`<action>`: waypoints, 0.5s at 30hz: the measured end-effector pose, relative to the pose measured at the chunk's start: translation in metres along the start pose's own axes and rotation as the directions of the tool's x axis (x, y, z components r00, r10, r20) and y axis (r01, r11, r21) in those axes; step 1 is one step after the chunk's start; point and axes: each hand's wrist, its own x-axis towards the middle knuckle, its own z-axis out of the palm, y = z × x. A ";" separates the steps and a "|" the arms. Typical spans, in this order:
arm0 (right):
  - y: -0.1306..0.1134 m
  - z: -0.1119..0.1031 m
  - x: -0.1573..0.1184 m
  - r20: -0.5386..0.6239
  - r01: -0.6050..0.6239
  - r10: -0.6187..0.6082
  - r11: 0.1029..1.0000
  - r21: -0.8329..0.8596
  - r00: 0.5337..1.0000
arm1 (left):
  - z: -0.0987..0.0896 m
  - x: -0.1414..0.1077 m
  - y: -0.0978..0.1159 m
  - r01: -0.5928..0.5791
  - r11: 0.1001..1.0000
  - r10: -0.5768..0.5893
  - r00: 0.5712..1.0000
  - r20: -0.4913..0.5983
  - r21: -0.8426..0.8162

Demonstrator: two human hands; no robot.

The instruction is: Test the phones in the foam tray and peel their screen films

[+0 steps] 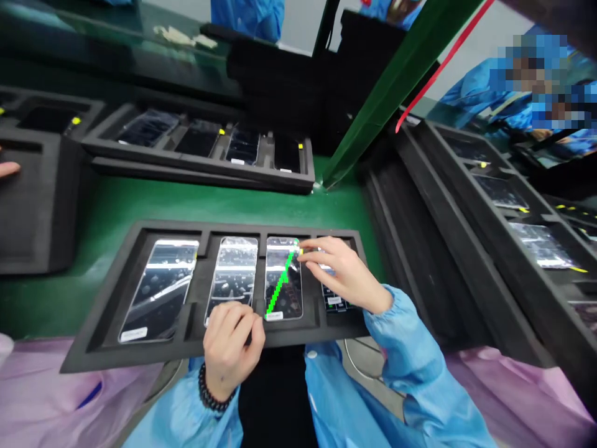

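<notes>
A black foam tray (196, 339) lies before me with a phone in each of its compartments. My left hand (233, 345) is closed, its fingers curled over the lower end of the second phone (233, 274); the fingertips are hidden. The third phone (280, 298) has a lit screen with a jagged green diagonal line. At its upper right edge are the outstretched fingers of my right hand (342, 267), seemingly touching it. This hand partly covers the fourth phone (334, 302), whose screen is lit. At the left end lies a phone with a dark screen (161, 289).
Behind the tray, on the green table (186, 202), stands another foam tray of phones (200, 168). More trays (466, 180) line the right side. A green post (387, 93) rises at the back. Another person's fingers (9, 168) reach in at left; co-workers in blue sit opposite.
</notes>
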 end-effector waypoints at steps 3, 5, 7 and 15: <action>0.001 0.011 -0.007 -0.039 -0.042 0.040 0.998 -0.041 0.998 | -0.001 0.000 -0.001 -0.012 1.000 0.012 1.000 0.016 0.021; 0.001 0.020 -0.006 -0.025 -0.055 0.053 0.994 -0.092 0.998 | -0.002 0.000 -0.001 -0.016 0.999 0.015 1.000 0.026 0.035; -0.001 0.028 -0.001 0.021 -0.054 0.058 0.986 -0.160 0.998 | -0.002 0.000 -0.002 -0.017 0.999 0.016 0.999 0.030 0.051; -0.002 0.049 0.040 0.144 0.006 0.041 0.951 -0.310 0.989 | -0.002 0.001 -0.002 -0.021 0.995 0.019 0.999 0.026 0.099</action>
